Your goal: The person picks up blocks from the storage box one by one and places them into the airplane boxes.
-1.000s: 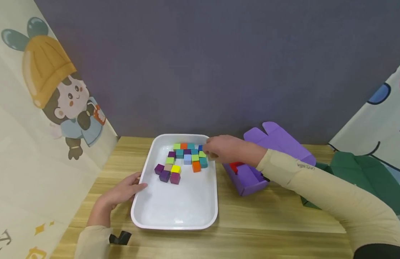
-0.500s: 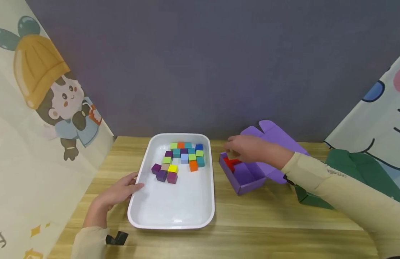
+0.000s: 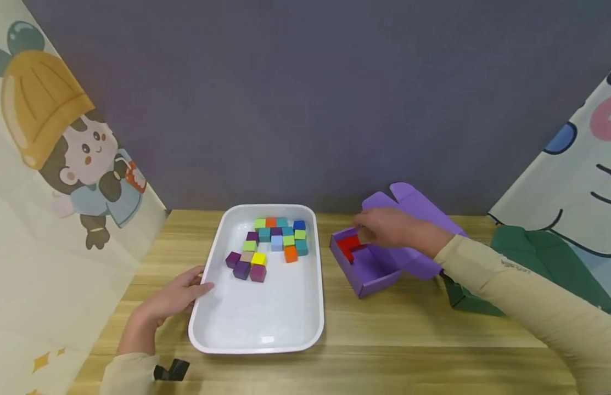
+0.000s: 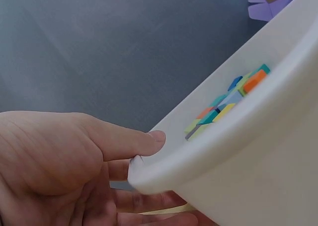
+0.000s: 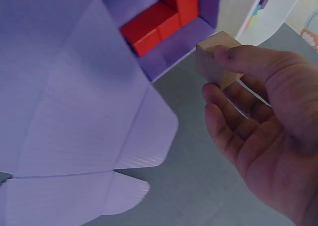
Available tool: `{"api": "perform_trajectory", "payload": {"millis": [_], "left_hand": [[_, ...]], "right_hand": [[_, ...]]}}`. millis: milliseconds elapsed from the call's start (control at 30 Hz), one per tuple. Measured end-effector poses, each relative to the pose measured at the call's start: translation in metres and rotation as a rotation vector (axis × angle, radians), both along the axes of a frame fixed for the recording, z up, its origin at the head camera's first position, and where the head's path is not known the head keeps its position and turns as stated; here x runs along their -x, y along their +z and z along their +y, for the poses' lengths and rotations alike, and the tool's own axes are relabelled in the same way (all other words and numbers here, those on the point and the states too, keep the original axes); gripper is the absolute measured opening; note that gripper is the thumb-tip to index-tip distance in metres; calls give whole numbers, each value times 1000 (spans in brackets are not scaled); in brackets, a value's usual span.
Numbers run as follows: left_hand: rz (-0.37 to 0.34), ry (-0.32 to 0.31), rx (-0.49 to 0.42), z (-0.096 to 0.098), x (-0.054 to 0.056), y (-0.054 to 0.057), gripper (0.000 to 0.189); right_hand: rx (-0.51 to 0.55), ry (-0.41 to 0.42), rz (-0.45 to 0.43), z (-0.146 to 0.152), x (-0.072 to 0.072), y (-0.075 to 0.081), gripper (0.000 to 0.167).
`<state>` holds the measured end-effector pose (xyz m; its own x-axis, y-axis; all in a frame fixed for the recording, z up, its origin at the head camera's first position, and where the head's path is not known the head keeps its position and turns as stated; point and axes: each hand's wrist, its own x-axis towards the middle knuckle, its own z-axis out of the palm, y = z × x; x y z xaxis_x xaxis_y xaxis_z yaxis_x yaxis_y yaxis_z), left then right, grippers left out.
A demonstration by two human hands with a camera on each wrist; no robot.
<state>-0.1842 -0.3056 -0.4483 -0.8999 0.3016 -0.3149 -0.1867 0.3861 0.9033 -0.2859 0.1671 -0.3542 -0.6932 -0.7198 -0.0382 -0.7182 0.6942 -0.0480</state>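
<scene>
At the tray's left edge: left hand (image 3: 174,299), hooked on the rim, thumb over the top, fingers bent underneath. White tray (image 3: 258,312) thus in its grip, flat on the wood-grain table (image 3: 364,329), left of the purple box, back edge near the table's back edge.

Over the purple box's back right corner: right hand (image 3: 391,227), fingers partly curled, pinching one wooden cube (image 5: 204,66) between thumb and fingers. Cube apart from the red blocks; contact with the box wall: can't tell.

Purple box (image 3: 379,282): open, lid (image 3: 416,216) folded out past the right side toward the table's back edge. Inside, along the left wall and back left corner: red blocks (image 3: 346,248), flush against each other, exact count unclear.

In the tray's back half: coloured cubes (image 3: 276,243), bunched tight toward the back edge. Lime, orange, teal in the rearmost row; blue nearest the back right corner; light blue mid-cluster; another orange at the right front. Toward the left edge: tan, yellow, dark purple, magenta.

Right of the purple box, partly behind the beige right sleeve (image 3: 503,291): green box (image 3: 542,269). By the left cuff: black strap (image 3: 173,370). Behind the table: dark grey backdrop (image 3: 310,109).
</scene>
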Motion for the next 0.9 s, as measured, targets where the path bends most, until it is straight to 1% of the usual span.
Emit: {"api": "perform_trajectory", "payload": {"millis": [133,233,467,567,700,900], "left_hand": [[-4,10,-8,-1,1,-1,60],[3,-8,-11,-2,0,-3,62],[3,-10,-27,-1,2,-2,62],[1,-26,-36,0,1,-2,63],[1,-32,-44,0,0,-2,62],[5,-24,-36,-1,2,0,61]], "right_hand": [[0,-34,-54,4,2,-6,15],[-10,-31,-89,5,3,-13,14],[-16,-24,-127,6,7,-28,16],[-39,2,-135,6,8,-34,18],[-58,51,-124,2,8,-36,18],[-92,68,-112,-7,15,-31,15]]}}
